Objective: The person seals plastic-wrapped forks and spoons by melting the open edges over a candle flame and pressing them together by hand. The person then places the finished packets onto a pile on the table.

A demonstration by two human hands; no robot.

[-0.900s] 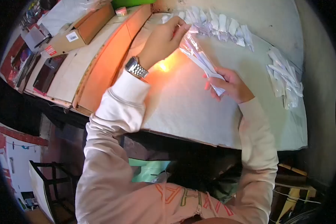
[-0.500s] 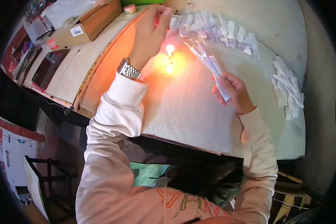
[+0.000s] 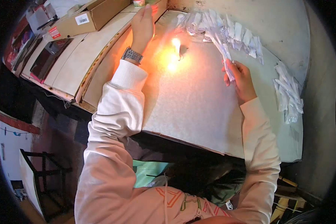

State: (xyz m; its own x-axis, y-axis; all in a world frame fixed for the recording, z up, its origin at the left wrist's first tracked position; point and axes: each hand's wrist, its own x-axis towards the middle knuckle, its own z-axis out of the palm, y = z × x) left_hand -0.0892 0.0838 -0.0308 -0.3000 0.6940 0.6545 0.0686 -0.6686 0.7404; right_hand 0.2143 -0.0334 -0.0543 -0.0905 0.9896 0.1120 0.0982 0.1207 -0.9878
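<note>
A lit candle (image 3: 176, 47) burns upright on the white-covered tabletop, a bright glow around its foot. My left hand (image 3: 143, 29), with a metal watch on the wrist, is raised to the left of the flame. Its fingers stretch out and nothing shows in them. My right hand (image 3: 242, 79) pinches the lower end of a long, narrow packet in clear plastic (image 3: 221, 48), white inside. The packet tilts up and leftward, its far end overlapping a row of similar packets (image 3: 240, 34) along the back of the table.
Another pile of white packets (image 3: 288, 93) lies at the table's right side. To the left, a cardboard box (image 3: 91, 20), a small round container (image 3: 139, 3) and a dark flat device (image 3: 50, 58) rest on a tiled surface. A wall borders the table behind and at right.
My left hand has pulled back leftward from beside the flame, and its fingers have straightened. My right hand has moved up and slightly right with the packet, toward the back row.
</note>
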